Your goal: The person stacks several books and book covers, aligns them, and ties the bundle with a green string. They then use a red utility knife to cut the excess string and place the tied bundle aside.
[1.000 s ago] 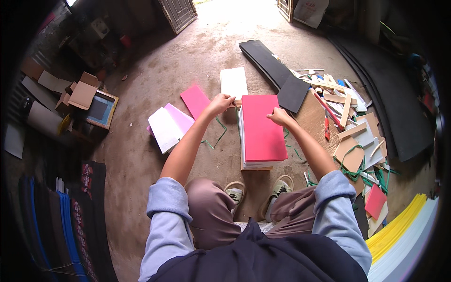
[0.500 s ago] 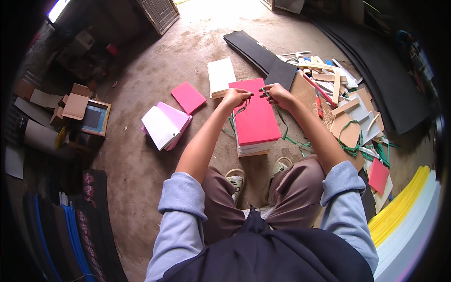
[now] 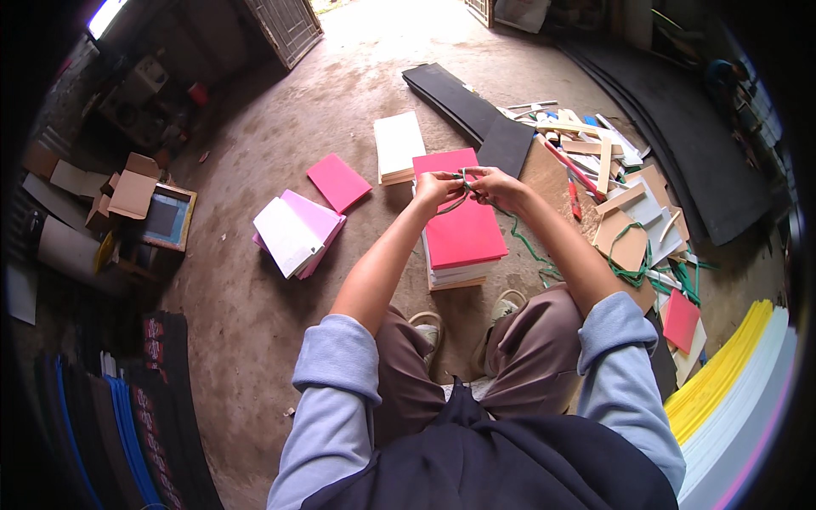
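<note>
A tall stack of sheets with a red top [image 3: 466,231] stands on the floor in front of my feet. Above its far half, my left hand [image 3: 439,188] and my right hand [image 3: 495,186] are close together. Both are closed on a green cord [image 3: 527,240], which looks like flat strapping. A loop of it hangs under my left hand, and a longer end trails from my right hand down the stack's right side to the floor. Whether the cord runs around the stack is hidden.
White sheets [image 3: 398,146], a red block [image 3: 339,182] and a white-and-pink stack [image 3: 295,235] lie to the left. Black boards [image 3: 463,102] lie beyond. On the right are a heap of offcuts [image 3: 625,212] and yellow strips [image 3: 714,382]; cardboard boxes [image 3: 134,189] sit far left.
My hands have come together from a small gap, and the cord ends now meet between them. The cord on the right hangs in a longer curve.
</note>
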A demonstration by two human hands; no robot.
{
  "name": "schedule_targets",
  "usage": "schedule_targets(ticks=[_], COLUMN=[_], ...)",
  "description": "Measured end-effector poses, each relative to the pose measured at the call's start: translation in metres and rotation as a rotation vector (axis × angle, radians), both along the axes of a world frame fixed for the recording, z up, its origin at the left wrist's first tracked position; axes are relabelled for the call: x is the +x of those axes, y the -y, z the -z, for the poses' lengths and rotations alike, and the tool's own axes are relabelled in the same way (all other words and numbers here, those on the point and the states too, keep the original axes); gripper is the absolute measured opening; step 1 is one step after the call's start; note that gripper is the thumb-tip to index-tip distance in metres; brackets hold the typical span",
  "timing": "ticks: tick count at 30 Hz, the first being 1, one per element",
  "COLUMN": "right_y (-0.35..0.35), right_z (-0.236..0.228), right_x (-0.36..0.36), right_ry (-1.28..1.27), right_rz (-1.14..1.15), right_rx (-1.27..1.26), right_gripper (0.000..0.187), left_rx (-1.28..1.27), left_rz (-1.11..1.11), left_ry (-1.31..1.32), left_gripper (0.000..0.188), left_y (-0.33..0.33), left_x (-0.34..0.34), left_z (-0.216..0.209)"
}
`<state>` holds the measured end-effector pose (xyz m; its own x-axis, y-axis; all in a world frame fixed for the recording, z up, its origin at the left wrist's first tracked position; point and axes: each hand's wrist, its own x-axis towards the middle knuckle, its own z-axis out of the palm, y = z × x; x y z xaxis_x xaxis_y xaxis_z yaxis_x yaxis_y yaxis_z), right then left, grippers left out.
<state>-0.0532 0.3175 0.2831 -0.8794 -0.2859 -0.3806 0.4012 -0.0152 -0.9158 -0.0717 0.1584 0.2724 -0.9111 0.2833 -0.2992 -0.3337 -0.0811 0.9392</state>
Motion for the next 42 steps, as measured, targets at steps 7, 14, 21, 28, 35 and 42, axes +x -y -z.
schedule_targets(ticks=[7, 14, 21, 28, 35, 42], right_y=[-0.005, 0.011, -0.010, -0.074, -0.177, -0.245], right_z=[0.003, -0.012, -0.023, -0.051, -0.039, -0.001], right_x=[-0.007, 0.002, 0.003, -0.001, 0.034, 0.070], right_ry=[-0.180, -0.603, -0.668, -0.407, -0.413, -0.465], right_rz=[-0.133, -0.091, -0.072, -0.094, 0.384, 0.492], right_rx=[0.371, 1.128, 1.399, 0.983, 0.755, 1.239], right_gripper=[0.033, 0.019, 0.020, 0.040, 0.038, 0.044], left_rx=[-0.225, -0.120, -0.310, -0.405, -0.137, -0.257], left_rz=[0.014, -0.047, -0.081, -0.163, -0.096, -0.010], left_ry=[-0.021, -0.040, -0.190, -0.229, -0.112, -0.150], left_gripper=[0.024, 0.031, 0.032, 0.029, 0.022, 0.019], left_y=[-0.003, -0.007, -0.009, 0.020, 0.014, 0.005], left_x=[-0.001, -0.006, -0.010, -0.032, -0.022, -0.017], left_z=[0.000, 0.008, 0.006, 0.020, 0.004, -0.003])
